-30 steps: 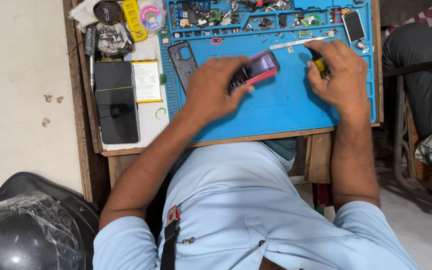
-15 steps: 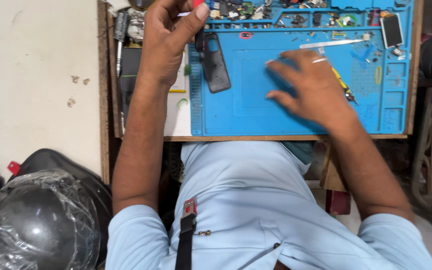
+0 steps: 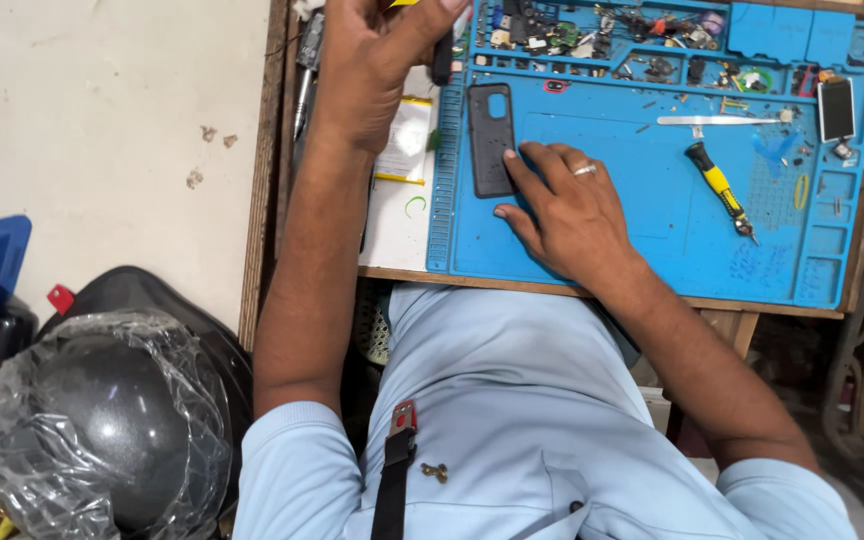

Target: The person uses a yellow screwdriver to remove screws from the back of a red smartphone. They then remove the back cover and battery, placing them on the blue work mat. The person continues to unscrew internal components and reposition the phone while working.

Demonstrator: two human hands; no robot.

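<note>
My left hand (image 3: 367, 70) is raised over the far left corner of the wooden table, fingers closed on a small dark object (image 3: 442, 58) that is mostly hidden by them. My right hand (image 3: 567, 210) lies flat on the blue work mat (image 3: 652, 245) with fingers spread, holding nothing. Its fingertips touch the right edge of a black phone back cover (image 3: 489, 130) lying on the mat. A yellow-handled screwdriver (image 3: 717, 187) lies loose on the mat to the right of that hand.
A thin metal blade (image 3: 712, 120) and a small phone screen (image 3: 836, 108) lie at the mat's far right. Compartments along the far edge (image 3: 632, 40) hold several small parts. A flat white pack (image 3: 402, 140) lies left of the mat. A plastic-wrapped helmet (image 3: 102, 430) sits on the floor.
My right hand has slid left across the mat to the black cover, leaving the screwdriver behind. My left hand has lifted off the mat to the far left corner, where it stays raised.
</note>
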